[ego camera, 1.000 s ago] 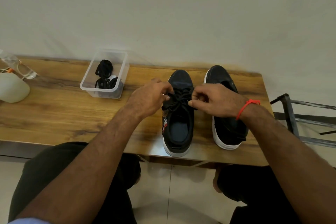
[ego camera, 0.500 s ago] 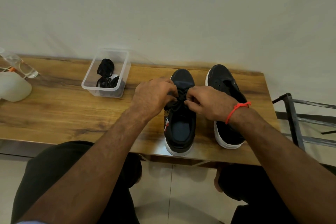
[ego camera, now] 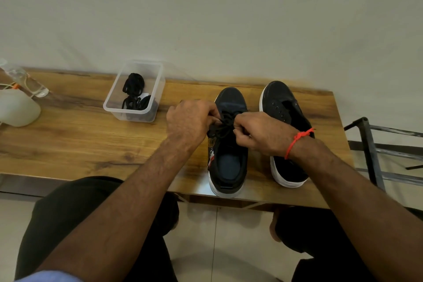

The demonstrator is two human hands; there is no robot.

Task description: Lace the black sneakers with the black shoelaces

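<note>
Hands meet over the left sneaker [ego camera: 229,144] on the wooden counter [ego camera: 80,139]. Left hand [ego camera: 187,121] and right hand [ego camera: 258,133] each pinch a strand of the black shoelace [ego camera: 223,126] with curled fingers, above the shoe's eyelets. Right sneaker [ego camera: 288,126] stands just beside it (no lace in it, eyelets bare). Clear plastic tub [ego camera: 135,91] farther left holds bundled black laces [ego camera: 135,84]. Red thread bracelet [ego camera: 295,142] circles the right wrist.

Left hand [ego camera: 188,122] and right hand [ego camera: 261,131] both pinch the black shoelace [ego camera: 223,127] over the left sneaker [ego camera: 229,162]; right sneaker [ego camera: 286,107] unlaced beside it.
</note>
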